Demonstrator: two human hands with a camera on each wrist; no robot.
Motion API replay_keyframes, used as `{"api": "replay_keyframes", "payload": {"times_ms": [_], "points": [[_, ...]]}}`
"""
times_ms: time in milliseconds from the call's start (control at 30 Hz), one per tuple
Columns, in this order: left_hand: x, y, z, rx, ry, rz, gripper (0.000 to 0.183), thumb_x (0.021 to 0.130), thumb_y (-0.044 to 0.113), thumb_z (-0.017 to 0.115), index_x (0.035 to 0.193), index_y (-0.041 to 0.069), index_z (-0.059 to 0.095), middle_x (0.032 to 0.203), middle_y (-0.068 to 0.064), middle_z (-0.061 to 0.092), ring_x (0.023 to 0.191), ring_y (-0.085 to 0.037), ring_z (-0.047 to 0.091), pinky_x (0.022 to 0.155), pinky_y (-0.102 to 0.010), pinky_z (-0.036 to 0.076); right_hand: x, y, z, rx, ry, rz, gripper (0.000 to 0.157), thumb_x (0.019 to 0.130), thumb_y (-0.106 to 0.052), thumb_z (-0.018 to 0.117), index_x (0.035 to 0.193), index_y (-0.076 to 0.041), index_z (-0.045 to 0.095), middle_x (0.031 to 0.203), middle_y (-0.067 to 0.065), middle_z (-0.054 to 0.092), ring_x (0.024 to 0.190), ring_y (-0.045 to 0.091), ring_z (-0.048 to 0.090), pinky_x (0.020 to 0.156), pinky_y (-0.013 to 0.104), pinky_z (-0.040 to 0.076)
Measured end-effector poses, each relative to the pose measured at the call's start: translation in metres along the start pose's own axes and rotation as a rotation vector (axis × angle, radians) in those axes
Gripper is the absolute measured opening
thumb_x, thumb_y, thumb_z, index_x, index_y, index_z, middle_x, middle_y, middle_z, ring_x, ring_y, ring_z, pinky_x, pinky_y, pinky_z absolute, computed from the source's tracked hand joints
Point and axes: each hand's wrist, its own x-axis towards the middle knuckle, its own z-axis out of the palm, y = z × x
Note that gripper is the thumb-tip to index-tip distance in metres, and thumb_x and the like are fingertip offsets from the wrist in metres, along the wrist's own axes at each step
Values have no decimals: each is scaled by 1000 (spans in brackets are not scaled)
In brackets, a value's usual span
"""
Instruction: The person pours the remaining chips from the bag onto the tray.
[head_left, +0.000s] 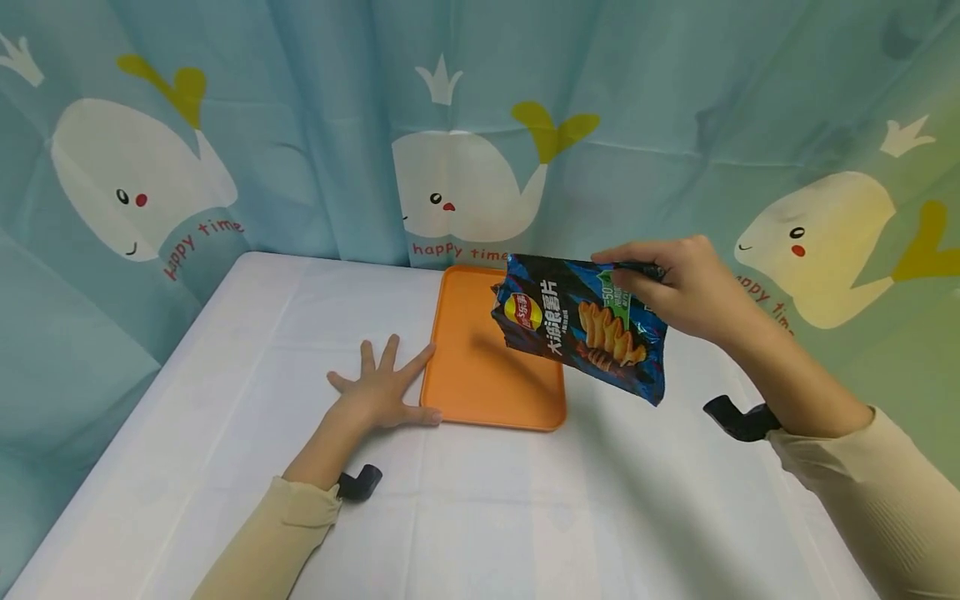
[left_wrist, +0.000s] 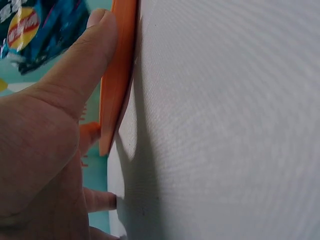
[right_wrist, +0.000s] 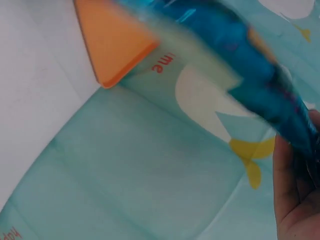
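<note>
A dark blue bag of potato chips (head_left: 577, 321) hangs tilted in the air over the right part of an orange tray (head_left: 480, 375). My right hand (head_left: 675, 283) pinches the bag by its upper right edge; in the right wrist view the bag (right_wrist: 225, 55) is partly blurred and the hand (right_wrist: 297, 200) shows at the right border. With fingers spread, my left hand (head_left: 375, 392) touches the tray's left side. The left wrist view shows its thumb (left_wrist: 95, 50) against the tray's orange side wall (left_wrist: 117, 75) and other fingertips down by the white cloth.
A white cloth covers the table (head_left: 225, 400). Behind it hangs a light blue curtain (head_left: 330, 125) printed with white whales, close to the tray's far edge. Black wrist-worn pieces (head_left: 742, 421) stick out beside both forearms.
</note>
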Motion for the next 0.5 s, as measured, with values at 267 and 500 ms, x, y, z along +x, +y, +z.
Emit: {"api": "replay_keyframes", "payload": {"times_ms": [267, 500], "points": [[0, 1, 0, -2, 1, 1, 113, 69, 80, 69, 159, 41, 14, 166, -22, -3, 144, -60, -12, 85, -93, 1, -1, 1, 1, 5, 10, -10, 27, 95, -10, 67, 118, -20, 75, 96, 4, 77, 48, 8, 47, 51, 25, 39], [0, 0, 0, 10, 2, -1, 113, 69, 80, 68, 159, 41, 14, 166, -22, -3, 144, -60, -12, 85, -93, 2, -2, 0, 3, -8, -5, -24, 27, 95, -12, 68, 119, -21, 75, 93, 2, 77, 45, 5, 40, 49, 25, 36]]}}
